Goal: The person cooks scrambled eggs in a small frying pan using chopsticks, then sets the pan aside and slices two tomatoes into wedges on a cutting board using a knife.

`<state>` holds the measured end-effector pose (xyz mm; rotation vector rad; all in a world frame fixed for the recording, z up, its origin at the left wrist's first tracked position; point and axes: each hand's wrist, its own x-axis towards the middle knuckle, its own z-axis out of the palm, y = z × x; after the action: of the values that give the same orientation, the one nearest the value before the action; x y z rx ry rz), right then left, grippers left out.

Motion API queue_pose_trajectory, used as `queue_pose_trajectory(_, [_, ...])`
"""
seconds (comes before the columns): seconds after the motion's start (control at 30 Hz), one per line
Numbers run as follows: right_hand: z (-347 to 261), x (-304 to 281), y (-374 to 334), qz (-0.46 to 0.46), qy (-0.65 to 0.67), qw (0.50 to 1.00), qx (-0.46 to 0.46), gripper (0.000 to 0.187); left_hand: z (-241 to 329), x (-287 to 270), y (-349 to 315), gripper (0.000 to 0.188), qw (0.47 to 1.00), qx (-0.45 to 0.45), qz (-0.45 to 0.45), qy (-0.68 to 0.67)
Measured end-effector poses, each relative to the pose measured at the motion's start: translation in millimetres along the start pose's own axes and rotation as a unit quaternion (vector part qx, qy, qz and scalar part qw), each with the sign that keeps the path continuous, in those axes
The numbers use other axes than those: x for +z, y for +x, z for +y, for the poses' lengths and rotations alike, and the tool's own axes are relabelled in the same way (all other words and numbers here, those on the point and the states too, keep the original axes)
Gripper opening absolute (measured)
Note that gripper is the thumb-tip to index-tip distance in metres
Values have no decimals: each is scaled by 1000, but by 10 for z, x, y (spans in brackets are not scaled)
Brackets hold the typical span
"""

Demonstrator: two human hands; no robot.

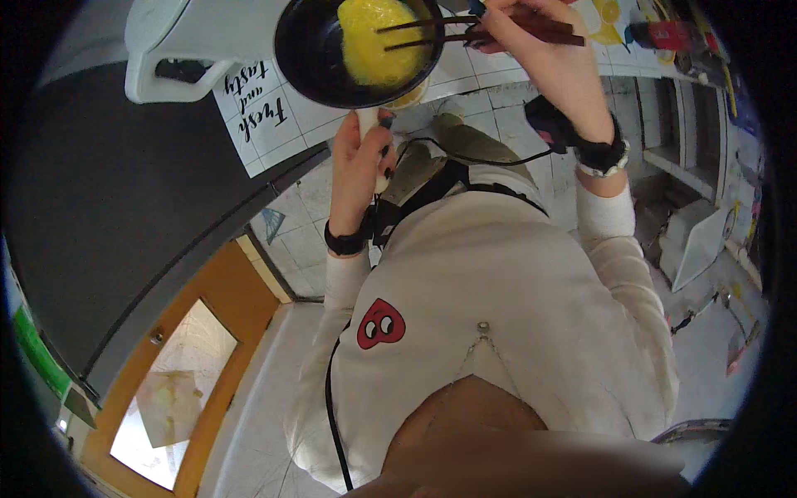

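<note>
A small black frying pan (313,54) with a pale handle sits at the top of the view, over the edge of a tiled-pattern counter. My left hand (357,158) is wrapped round the pan's handle. In the pan lies a yellow layer of egg (378,62), gathered toward the right side. My right hand (527,29) grips a pair of dark brown chopsticks (444,31), their tips slightly apart on the egg. Dark straps circle both wrists.
A white appliance or jug with a looped handle (178,87) stands left of the pan. The printed counter covering (261,137) reaches below it. A red-topped item (668,35) lies at the upper right, above open shelves (685,158). A wooden door (237,286) stands at the lower left.
</note>
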<state>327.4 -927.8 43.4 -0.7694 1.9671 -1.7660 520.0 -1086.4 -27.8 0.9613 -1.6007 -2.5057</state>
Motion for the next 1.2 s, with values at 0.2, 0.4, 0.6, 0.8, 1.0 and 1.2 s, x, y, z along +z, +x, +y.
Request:
queue_pose_trajectory(0.2, [358,215,74,-20,35,997,60,13,-205,-48,155,22,998,17,-47,-31])
queue_pose_trajectory(0.4, [671,222,122,24,-46,998,42,35,-309,-101,244,21,999,15,-23,-17])
queue_pose_trajectory(0.6, [825,198,-34,-15,-25,998,53,82,-218,-149,268,22,998,19,-42,39])
queue_pose_trajectory(0.8, [1012,277,-215,-58,45,997,-32,80,-249,-225,288,21,999,15,-33,-33])
queue_pose_trajectory(1.0, [1000,549,-241,31,73,996,-27,70,-285,-246,338,24,999,45,-13,-22])
queue_pose_trajectory(1.2, [824,714,-195,150,107,983,-1,42,-196,-442,374,29,994,36,-83,58])
